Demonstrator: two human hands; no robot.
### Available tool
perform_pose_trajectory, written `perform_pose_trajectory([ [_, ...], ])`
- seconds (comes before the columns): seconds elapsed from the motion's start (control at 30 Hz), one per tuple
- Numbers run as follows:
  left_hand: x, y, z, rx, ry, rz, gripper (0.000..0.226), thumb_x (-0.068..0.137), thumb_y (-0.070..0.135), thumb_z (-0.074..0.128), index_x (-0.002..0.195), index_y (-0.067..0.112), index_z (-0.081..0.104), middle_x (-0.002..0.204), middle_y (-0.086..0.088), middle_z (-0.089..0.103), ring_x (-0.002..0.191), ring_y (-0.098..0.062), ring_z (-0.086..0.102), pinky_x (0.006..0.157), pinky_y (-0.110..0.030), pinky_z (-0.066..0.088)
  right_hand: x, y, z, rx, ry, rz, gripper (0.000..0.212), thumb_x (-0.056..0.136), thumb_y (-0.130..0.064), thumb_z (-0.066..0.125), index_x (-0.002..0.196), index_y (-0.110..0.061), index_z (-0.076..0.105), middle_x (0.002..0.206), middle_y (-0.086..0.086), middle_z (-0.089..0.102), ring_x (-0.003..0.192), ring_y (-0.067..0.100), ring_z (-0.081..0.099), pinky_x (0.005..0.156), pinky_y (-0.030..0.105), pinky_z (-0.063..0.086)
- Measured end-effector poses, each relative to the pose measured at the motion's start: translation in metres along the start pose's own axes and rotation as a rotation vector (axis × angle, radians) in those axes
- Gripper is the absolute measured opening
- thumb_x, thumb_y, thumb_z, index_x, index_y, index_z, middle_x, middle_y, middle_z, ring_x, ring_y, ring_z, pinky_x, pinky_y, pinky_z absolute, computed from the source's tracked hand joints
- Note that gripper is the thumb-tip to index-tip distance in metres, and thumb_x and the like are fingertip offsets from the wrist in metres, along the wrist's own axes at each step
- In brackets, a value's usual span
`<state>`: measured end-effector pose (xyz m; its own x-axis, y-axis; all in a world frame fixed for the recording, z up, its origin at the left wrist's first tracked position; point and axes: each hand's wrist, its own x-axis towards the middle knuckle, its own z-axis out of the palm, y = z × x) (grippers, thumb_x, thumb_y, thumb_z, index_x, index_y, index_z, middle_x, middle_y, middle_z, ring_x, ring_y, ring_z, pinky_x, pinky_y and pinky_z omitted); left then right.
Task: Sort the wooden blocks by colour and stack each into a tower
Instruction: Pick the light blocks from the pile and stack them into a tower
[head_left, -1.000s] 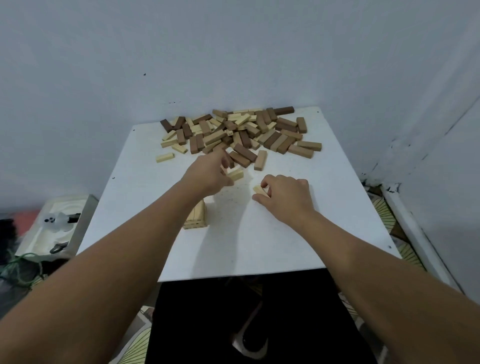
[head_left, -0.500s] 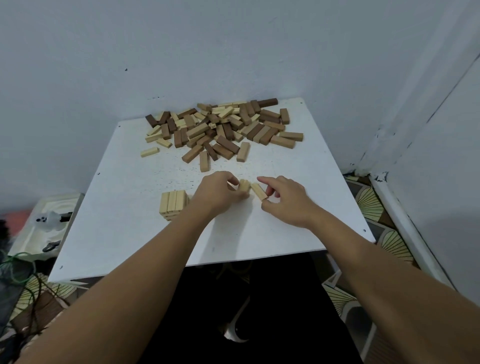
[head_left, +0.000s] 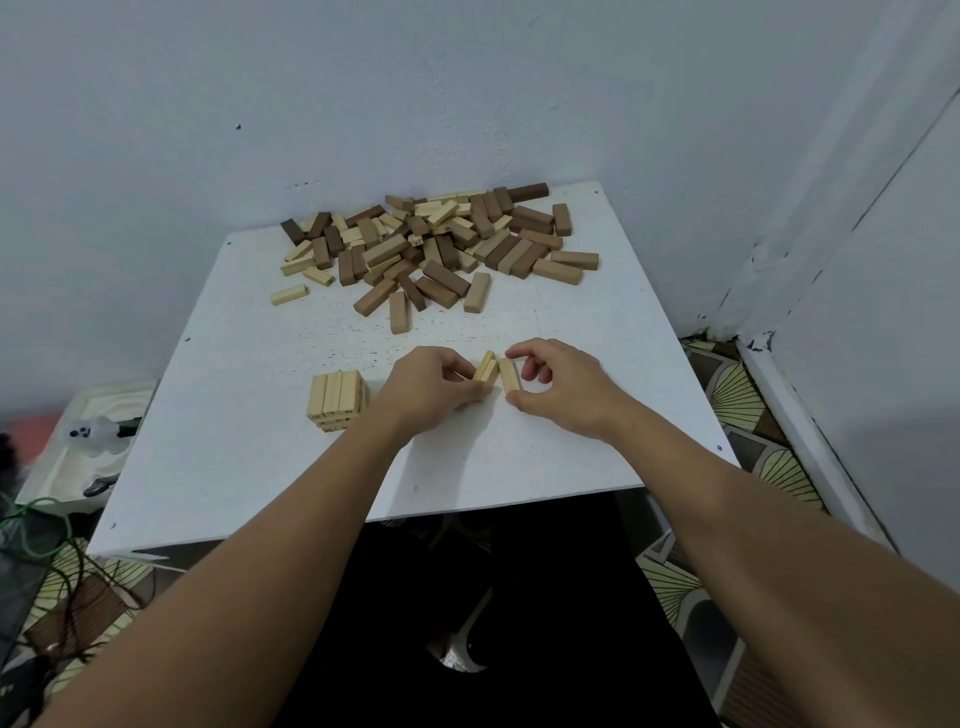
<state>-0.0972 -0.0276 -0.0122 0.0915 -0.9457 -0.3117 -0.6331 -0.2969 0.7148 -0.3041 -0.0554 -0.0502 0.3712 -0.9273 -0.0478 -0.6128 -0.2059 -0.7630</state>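
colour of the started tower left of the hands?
Pale cream, all light blocks: the small tower on the white table, head view.

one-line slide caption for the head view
Left hand and right hand each hold pale blocks between a started pale stack and the mixed pile.

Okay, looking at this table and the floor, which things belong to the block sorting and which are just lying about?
Part of the job:
- mixed heap of light and dark wooden blocks
- short pale-block tower
- pale blocks in the left hand
- pale block in the right hand

Just lying about:
- white tray on the floor
- green cable
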Motion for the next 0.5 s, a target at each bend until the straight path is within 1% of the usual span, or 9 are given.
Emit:
perform_pose_trajectory([
  [0.07,0.000,0.000,0.003,-0.041,0.016,-0.014,0.021,0.084,0.035,0.087,0.093,0.019,0.076,0.083,0.002,0.078,0.083,-0.015,0.075,0.068,-0.024,0.055,-0.001,-0.001,0.001,0.024,0.014,0.017,0.047,0.083,-0.036,0.082,0.124,-0.031,0.062,0.101,-0.012,0.060,0.091,0.011,0.056,0.096,0.040,0.050],
  [0.1,0.000,0.000,0.003,-0.056,0.030,-0.024,0.024,0.083,0.037,0.087,0.092,0.018,0.076,0.083,0.001,0.078,0.084,-0.017,0.075,0.069,-0.027,0.056,-0.002,-0.001,0.001,0.027,0.024,0.018,0.046,0.082,-0.036,0.084,0.122,-0.030,0.062,0.100,-0.012,0.060,0.091,0.011,0.055,0.094,0.038,0.051],
  [0.17,0.000,-0.002,0.004,-0.034,0.062,-0.038,0.033,0.083,0.043,0.086,0.092,0.014,0.073,0.084,0.000,0.074,0.079,-0.017,0.070,0.064,-0.027,0.049,-0.003,-0.002,0.001,0.021,0.045,0.010,0.047,0.080,-0.038,0.085,0.120,-0.029,0.062,0.100,-0.012,0.059,0.090,0.010,0.055,0.090,0.034,0.053],
  [0.23,0.000,-0.004,0.005,0.042,0.100,-0.034,0.042,0.084,0.049,0.082,0.092,0.010,0.068,0.082,0.001,0.068,0.072,-0.014,0.059,0.060,-0.026,0.040,-0.003,-0.003,0.002,0.002,0.061,0.000,0.049,0.078,-0.040,0.087,0.119,-0.028,0.063,0.101,-0.011,0.059,0.089,0.007,0.055,0.086,0.029,0.053],
  [0.3,-0.001,-0.006,0.007,0.083,0.110,-0.023,0.045,0.087,0.052,0.078,0.090,0.008,0.067,0.080,0.001,0.067,0.069,-0.013,0.056,0.059,-0.027,0.038,-0.003,-0.003,0.004,-0.019,0.076,-0.005,0.051,0.076,-0.045,0.088,0.118,-0.030,0.063,0.101,-0.012,0.059,0.089,0.006,0.055,0.084,0.027,0.052],
  [0.37,-0.001,-0.007,0.008,0.069,0.112,-0.012,0.044,0.091,0.053,0.074,0.084,0.009,0.066,0.076,0.002,0.069,0.064,-0.012,0.054,0.058,-0.027,0.038,-0.004,-0.002,0.006,-0.027,0.097,-0.005,0.052,0.074,-0.049,0.088,0.116,-0.032,0.062,0.101,-0.014,0.058,0.089,0.007,0.056,0.085,0.029,0.052],
  [0.4,-0.002,-0.008,0.008,0.040,0.116,-0.013,0.042,0.093,0.051,0.073,0.080,0.011,0.066,0.071,0.004,0.066,0.061,-0.012,0.052,0.057,-0.026,0.037,-0.004,-0.001,0.007,-0.029,0.107,-0.006,0.053,0.073,-0.050,0.088,0.115,-0.032,0.063,0.100,-0.014,0.058,0.089,0.008,0.056,0.086,0.031,0.053],
  [0.47,-0.002,-0.009,0.006,-0.022,0.119,-0.021,0.038,0.092,0.046,0.075,0.077,0.012,0.067,0.062,0.008,0.061,0.056,-0.010,0.048,0.053,-0.023,0.034,-0.004,0.000,0.010,-0.037,0.122,-0.015,0.054,0.071,-0.053,0.088,0.115,-0.032,0.063,0.100,-0.015,0.058,0.089,0.007,0.056,0.090,0.036,0.053],
  [0.5,-0.002,-0.009,0.005,-0.029,0.112,-0.023,0.037,0.090,0.045,0.078,0.078,0.012,0.068,0.061,0.009,0.061,0.055,-0.009,0.047,0.052,-0.022,0.034,-0.004,0.000,0.011,-0.047,0.127,-0.020,0.055,0.071,-0.054,0.088,0.114,-0.033,0.062,0.101,-0.015,0.057,0.090,0.006,0.056,0.092,0.038,0.053],
])
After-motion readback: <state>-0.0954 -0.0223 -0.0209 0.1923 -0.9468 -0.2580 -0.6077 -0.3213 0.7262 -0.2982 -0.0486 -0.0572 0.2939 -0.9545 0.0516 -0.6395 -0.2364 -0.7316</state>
